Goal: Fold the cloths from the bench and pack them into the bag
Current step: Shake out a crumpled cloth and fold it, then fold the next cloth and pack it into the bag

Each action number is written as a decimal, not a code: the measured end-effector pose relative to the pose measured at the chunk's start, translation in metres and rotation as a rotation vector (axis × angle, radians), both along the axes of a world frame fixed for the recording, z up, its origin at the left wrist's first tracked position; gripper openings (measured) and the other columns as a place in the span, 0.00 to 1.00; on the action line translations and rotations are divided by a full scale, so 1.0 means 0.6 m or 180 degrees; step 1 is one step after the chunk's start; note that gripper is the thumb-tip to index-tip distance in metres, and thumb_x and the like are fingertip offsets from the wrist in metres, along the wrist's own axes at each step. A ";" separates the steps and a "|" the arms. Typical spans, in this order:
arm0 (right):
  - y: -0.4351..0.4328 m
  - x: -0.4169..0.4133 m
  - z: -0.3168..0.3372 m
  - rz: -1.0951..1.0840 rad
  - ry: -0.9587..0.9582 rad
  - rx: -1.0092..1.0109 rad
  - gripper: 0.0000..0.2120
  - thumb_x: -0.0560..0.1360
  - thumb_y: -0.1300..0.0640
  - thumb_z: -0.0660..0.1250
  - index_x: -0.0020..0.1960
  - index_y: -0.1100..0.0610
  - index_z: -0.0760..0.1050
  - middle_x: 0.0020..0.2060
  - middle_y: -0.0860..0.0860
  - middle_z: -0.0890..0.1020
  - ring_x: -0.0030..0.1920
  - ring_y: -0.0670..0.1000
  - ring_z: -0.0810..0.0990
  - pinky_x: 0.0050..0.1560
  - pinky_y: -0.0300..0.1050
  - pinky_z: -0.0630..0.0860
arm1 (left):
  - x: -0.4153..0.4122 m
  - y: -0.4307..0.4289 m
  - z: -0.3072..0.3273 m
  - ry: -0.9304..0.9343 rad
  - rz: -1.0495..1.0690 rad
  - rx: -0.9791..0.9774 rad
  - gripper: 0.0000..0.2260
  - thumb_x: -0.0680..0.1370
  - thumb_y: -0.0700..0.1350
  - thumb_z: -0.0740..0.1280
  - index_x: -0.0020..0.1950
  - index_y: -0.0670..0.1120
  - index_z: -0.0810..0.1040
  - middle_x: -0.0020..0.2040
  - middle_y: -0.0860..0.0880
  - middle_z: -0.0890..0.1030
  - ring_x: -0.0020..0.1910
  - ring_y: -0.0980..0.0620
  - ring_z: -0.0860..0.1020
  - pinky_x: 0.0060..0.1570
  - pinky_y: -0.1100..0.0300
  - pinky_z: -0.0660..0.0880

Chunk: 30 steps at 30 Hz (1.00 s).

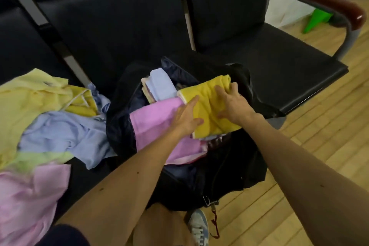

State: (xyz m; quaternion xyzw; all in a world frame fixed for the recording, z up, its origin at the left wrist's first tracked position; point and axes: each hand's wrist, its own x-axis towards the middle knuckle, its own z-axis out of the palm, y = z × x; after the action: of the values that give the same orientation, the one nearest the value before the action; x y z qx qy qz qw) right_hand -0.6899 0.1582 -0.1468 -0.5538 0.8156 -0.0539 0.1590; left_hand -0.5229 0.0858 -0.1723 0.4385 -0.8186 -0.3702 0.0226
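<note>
Left hand (186, 119) lay flat with straight fingers along the near-left edge of the folded yellow cloth (207, 106), its thumb resting on the fabric, gripping nothing. Right hand (233, 104) pressed down on the same cloth from the right side, fingers spread and relaxed, its outer fingers reaching the cloth's right edge; it held nothing either.

That yellow cloth sat on top of the contents of the open dark bag (229, 166), at its right side. Its long axis ran from the person's side away toward the bench (119, 26) back, leaning slightly right, with a thicker, rounded fold at the far end. It was bright yellow, terry-like, with a pale trim along the left edge.

Just left of it in the bag lay a folded pink cloth (153, 120), and beyond that a folded light blue cloth (161, 84). The bag stood on the bench seat. Further left on the bench lay a loose pile (50, 126) of unfolded pale yellow, blue, green and pink cloths.
</note>
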 end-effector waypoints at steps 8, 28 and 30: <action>-0.006 -0.025 -0.035 -0.0132 0.0241 0.0535 0.46 0.72 0.43 0.73 0.80 0.51 0.50 0.75 0.62 0.48 0.69 0.67 0.65 0.69 0.57 0.67 | 0.007 -0.022 -0.032 -0.0003 -0.0198 0.0247 0.43 0.74 0.48 0.76 0.82 0.54 0.53 0.77 0.43 0.66 0.74 0.42 0.65 0.70 0.53 0.66; 0.030 0.530 0.064 0.0563 -0.2509 -0.0684 0.24 0.80 0.41 0.58 0.74 0.49 0.67 0.62 0.44 0.76 0.65 0.45 0.73 0.65 0.42 0.67 | 0.592 0.083 0.089 0.0935 0.2184 -0.0638 0.05 0.75 0.44 0.73 0.40 0.49 0.81 0.34 0.49 0.82 0.35 0.52 0.79 0.40 0.56 0.75; 0.028 0.611 0.029 0.0701 -0.2594 -0.0418 0.24 0.80 0.41 0.61 0.72 0.50 0.68 0.63 0.48 0.77 0.64 0.47 0.75 0.65 0.42 0.69 | 0.681 0.114 0.053 0.0531 0.2401 -0.0520 0.05 0.77 0.45 0.72 0.40 0.49 0.82 0.35 0.50 0.83 0.38 0.51 0.80 0.44 0.53 0.77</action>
State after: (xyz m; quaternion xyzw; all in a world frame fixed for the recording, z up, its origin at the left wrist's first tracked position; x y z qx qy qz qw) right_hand -0.3236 0.1753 -0.1291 -0.5799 0.6169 -0.3029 0.4375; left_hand -0.1144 0.1540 -0.1405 0.6737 -0.6222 -0.3039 0.2582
